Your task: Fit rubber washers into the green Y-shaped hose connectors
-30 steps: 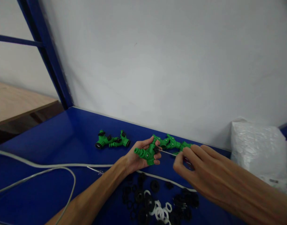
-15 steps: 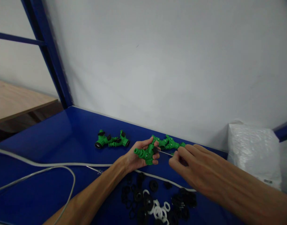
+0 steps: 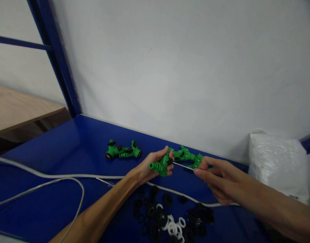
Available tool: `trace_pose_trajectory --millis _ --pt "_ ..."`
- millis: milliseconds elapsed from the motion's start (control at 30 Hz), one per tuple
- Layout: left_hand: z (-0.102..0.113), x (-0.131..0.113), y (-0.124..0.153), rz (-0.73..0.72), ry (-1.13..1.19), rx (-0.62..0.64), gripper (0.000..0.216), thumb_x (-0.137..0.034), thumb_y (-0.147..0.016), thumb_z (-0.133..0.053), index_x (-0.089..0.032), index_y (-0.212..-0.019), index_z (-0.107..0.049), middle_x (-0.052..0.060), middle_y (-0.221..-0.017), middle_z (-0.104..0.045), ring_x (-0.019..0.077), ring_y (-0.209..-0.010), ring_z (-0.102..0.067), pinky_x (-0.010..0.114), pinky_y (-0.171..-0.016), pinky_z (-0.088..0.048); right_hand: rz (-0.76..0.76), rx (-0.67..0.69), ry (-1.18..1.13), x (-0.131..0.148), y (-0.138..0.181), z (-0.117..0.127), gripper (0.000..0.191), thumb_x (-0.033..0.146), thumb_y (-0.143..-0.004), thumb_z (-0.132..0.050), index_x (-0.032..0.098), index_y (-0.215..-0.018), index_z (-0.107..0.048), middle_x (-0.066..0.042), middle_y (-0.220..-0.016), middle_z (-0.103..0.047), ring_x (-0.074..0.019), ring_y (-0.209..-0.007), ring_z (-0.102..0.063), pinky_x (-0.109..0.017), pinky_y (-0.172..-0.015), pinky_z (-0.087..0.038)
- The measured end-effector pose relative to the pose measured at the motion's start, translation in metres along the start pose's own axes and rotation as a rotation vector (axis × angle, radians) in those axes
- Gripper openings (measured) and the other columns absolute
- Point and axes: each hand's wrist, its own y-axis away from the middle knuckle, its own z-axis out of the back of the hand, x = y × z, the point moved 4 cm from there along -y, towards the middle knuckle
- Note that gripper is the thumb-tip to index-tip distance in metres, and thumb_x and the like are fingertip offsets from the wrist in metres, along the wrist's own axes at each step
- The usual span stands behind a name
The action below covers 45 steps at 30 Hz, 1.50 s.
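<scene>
My left hand (image 3: 152, 164) is closed around a green plastic Y-shaped hose splitter (image 3: 160, 167) with a black valve knob. Fingers of my right hand (image 3: 215, 179) are pinched on a screwdriver (image 3: 184, 165); only its thin metal shaft shows, and the handle is hidden in the hand. The shaft's far end meets the black knob, though I cannot make out the tip. Just behind both hands lie more green splitters (image 3: 186, 154), partly covered by my fingers.
Two green splitters (image 3: 131, 152) with black knobs lie farther left on the blue table (image 3: 86, 141). Black fittings (image 3: 152, 211) and white rings (image 3: 172, 228) are scattered in front. A pale cable (image 3: 43, 175) crosses the table. A plastic-wrapped package (image 3: 276, 165) stands at right.
My right hand has turned and its fingers have loosened from a tight fist to a pinch, so more of the shaft shows. The held splitter has tilted slightly; the view has shifted a little.
</scene>
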Motion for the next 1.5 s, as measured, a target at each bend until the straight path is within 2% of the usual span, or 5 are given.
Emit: trace_pose_trajectory --millis 300,733,1167,1333,1500 --pt "0.0 0.007 0.0 0.043 0.047 0.006 0.027 -0.039 -0.096 -0.06 -0.015 -0.085 -0.062 0.001 -0.081 -0.055 0.0123 -0.061 -0.053 0.028 -0.059 -0.046 0.834 -0.422 1.192 0.016 0.022 -0.001 0.033 0.024 -0.108 -0.032 0.019 -0.108 -0.065 -0.009 -0.086 -0.074 -0.0232 -0.068 -0.071 -0.031 -0.056 -0.053" --pt "-0.002 0.005 0.002 0.084 0.137 0.058 0.025 -0.036 -0.095 -0.06 -0.013 -0.086 -0.063 0.003 -0.08 -0.057 0.0126 -0.062 -0.053 0.027 -0.06 -0.044 1.044 -0.392 1.607 0.061 0.032 -0.018 0.03 0.0 -0.081 -0.044 0.013 -0.101 -0.062 -0.009 -0.076 -0.062 -0.0236 -0.066 -0.055 -0.035 -0.059 -0.041" --pt "-0.001 0.004 0.0 0.066 0.154 0.071 0.025 -0.037 -0.094 -0.062 -0.014 -0.083 -0.061 0.002 -0.077 -0.056 0.0124 -0.061 -0.053 0.027 -0.059 -0.042 1.076 -0.372 1.646 0.057 0.021 -0.019 0.028 0.004 -0.08 -0.05 0.012 -0.102 -0.067 -0.01 -0.076 -0.062 -0.0248 -0.068 -0.051 -0.037 -0.062 -0.041" --pt "-0.001 0.004 0.0 0.056 0.115 0.055 0.027 -0.038 -0.094 -0.061 -0.015 -0.082 -0.06 0.001 -0.076 -0.054 0.0119 -0.059 -0.052 0.027 -0.057 -0.043 1.024 -0.324 1.335 0.048 0.02 -0.002 0.047 -0.008 -0.071 -0.049 0.011 -0.111 -0.064 -0.01 -0.087 -0.071 -0.0198 -0.066 -0.063 -0.03 -0.058 -0.048" --pt "-0.003 0.003 0.0 0.021 0.068 0.028 0.027 -0.039 -0.092 -0.065 -0.015 -0.082 -0.059 0.0 -0.077 -0.054 0.0112 -0.059 -0.052 0.026 -0.058 -0.044 0.661 -0.215 0.89 0.044 0.008 0.008 0.025 0.016 -0.098 -0.045 0.017 -0.094 -0.07 -0.007 -0.078 -0.075 -0.0184 -0.06 -0.069 -0.028 -0.053 -0.05"
